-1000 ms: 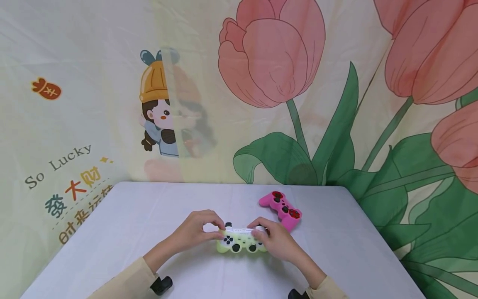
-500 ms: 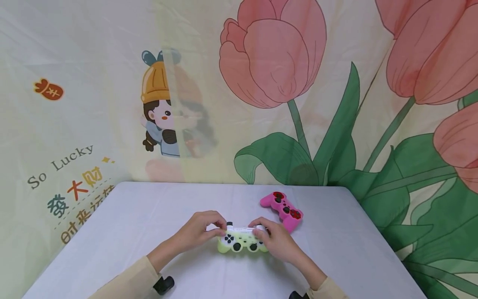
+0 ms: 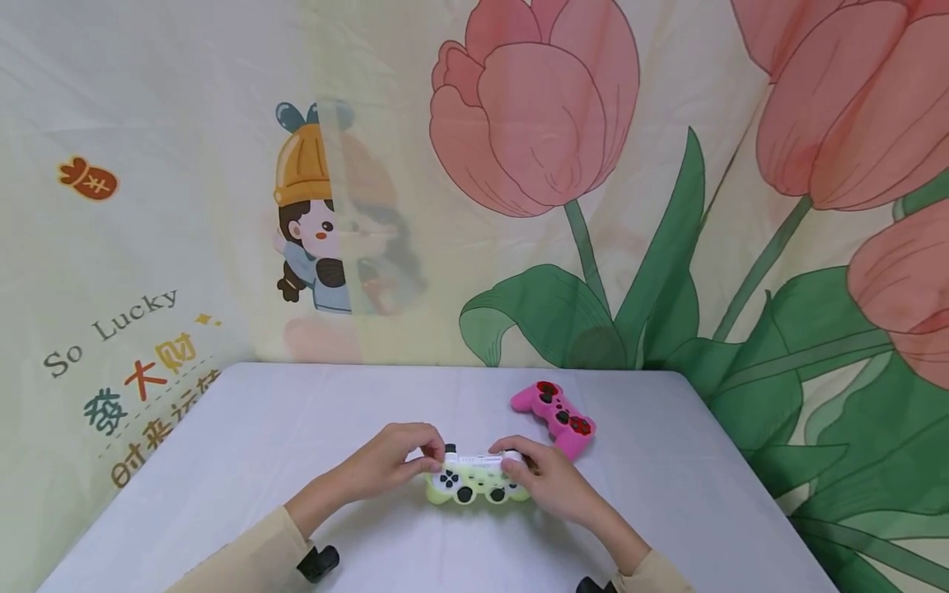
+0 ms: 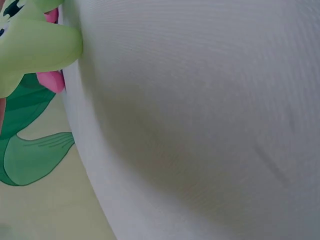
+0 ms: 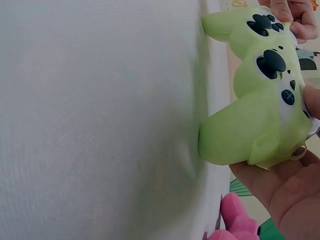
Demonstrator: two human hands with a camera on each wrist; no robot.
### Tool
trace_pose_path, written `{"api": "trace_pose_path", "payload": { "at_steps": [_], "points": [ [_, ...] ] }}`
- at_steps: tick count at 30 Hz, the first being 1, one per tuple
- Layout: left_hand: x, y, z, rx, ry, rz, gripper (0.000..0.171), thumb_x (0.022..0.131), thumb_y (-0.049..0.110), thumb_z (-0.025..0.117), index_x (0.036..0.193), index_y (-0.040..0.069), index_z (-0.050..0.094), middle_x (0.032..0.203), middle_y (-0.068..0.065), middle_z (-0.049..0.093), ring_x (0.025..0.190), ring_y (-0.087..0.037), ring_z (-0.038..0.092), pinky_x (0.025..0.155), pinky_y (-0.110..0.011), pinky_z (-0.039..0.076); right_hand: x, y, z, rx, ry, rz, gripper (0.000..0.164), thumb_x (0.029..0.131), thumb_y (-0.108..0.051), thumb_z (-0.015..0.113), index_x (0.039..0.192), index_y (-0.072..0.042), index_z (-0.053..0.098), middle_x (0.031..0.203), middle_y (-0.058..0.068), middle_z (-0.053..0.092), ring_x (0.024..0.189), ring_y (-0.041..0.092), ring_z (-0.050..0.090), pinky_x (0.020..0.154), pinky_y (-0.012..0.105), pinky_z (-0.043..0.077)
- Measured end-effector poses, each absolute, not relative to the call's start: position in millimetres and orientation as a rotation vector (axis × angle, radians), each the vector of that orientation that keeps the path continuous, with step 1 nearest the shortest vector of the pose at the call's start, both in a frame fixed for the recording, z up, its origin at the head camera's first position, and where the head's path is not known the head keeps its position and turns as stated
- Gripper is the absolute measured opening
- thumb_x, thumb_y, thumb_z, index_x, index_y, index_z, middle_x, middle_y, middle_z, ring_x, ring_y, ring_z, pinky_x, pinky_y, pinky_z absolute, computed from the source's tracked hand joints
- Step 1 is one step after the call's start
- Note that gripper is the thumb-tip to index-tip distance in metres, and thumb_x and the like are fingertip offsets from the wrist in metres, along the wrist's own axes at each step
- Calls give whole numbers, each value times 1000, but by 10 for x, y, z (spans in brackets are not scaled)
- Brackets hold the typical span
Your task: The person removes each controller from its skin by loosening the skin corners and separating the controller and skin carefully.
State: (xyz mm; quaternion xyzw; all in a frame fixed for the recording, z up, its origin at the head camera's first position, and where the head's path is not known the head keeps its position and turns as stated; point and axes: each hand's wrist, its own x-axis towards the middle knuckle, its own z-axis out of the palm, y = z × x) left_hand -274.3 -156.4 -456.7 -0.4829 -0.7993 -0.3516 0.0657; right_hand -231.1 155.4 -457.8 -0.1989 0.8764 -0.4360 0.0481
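A white game controller in a pale green soft cover stands tilted up on its handles above the white table, its thumbsticks toward the near side. My left hand pinches its upper left corner between thumb and fingers. At the upper right corner, my right hand grips it, thumb on the front and fingers behind. In the right wrist view a loose edge of the green cover sticks out near the right fingers, and white shell shows along the top. The left wrist view catches only one green handle.
A pink game controller with red and black buttons lies on the white table, behind and right of the green one. A printed cloth with tulips hangs right behind the table's far edge.
Both hands keep their hold on the controller in almost the same place. The whole head view shifts slightly left and down.
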Motion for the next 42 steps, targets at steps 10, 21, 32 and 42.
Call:
{"api": "trace_pose_path", "payload": {
  "at_steps": [10, 21, 32, 42],
  "points": [
    [-2710, -1583, -4458, -1535, -2460, -928, 17, 98, 13, 77, 100, 23, 62, 99, 16, 65, 97, 0, 64, 87, -24, 58, -2285, 1508, -4564, -583, 2719, -1310, 18, 107, -32, 65, 124, -29, 72, 116, -4, 71, 95, 19, 59, 81, 37, 47],
    [-2664, -1679, -4555, -1595, -2433, -959, 19, 95, 11, 77, 98, 20, 61, 95, 13, 65, 96, 1, 65, 86, -23, 58, -2304, 1506, -4568, -583, 2719, -1293, 17, 108, -32, 64, 123, -29, 71, 116, -4, 71, 93, 18, 60, 80, 37, 48],
    [-2597, -1703, -4604, -1530, -2553, -1029, 19, 94, 11, 80, 97, 22, 64, 94, 17, 68, 97, 1, 68, 88, -24, 59, -2337, 1523, -4589, -576, 2727, -1297, 15, 108, -32, 64, 121, -34, 71, 109, -6, 71, 90, 16, 60, 77, 32, 48],
    [-2496, -1674, -4659, -1245, -2656, -1357, 17, 93, 12, 82, 98, 21, 68, 99, 10, 71, 100, -6, 71, 92, -28, 60, -2324, 1495, -4576, -515, 2687, -1301, 23, 109, -36, 60, 131, -30, 68, 112, -1, 69, 95, 20, 60, 76, 36, 48]
  ]
}}
